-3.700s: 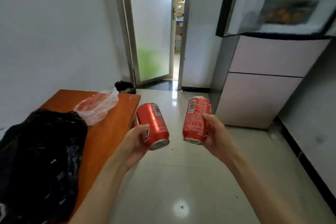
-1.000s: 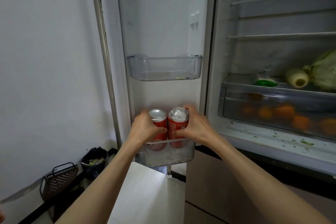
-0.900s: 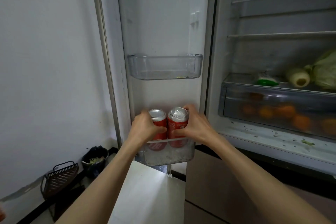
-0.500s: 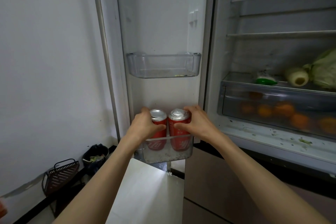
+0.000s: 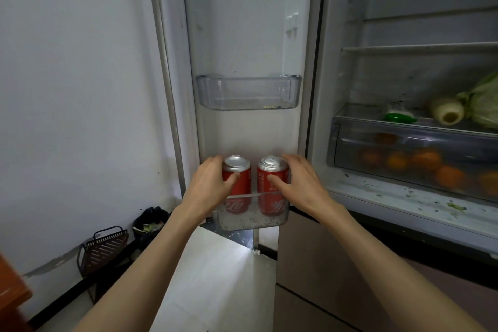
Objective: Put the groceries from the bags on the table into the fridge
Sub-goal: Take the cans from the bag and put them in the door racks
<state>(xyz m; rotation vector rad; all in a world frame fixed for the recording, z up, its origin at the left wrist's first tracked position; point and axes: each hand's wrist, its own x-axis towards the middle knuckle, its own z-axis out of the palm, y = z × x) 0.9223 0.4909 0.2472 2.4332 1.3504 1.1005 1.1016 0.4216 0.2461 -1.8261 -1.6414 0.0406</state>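
Open fridge door's lower bin (image 5: 253, 219), two upright red cans, left can (image 5: 237, 183) within left hand (image 5: 213, 186)'s curled fingers, right can (image 5: 272, 186) within right hand (image 5: 299, 183)'s.

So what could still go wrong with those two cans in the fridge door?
Probably little, but two things. Both red cans, left and right, stand taller than the low clear front of the bottom door bin, so a hard door swing might tip them out. Also, the left hand and right hand are curled round the cans; pulling away carelessly could knock one over.
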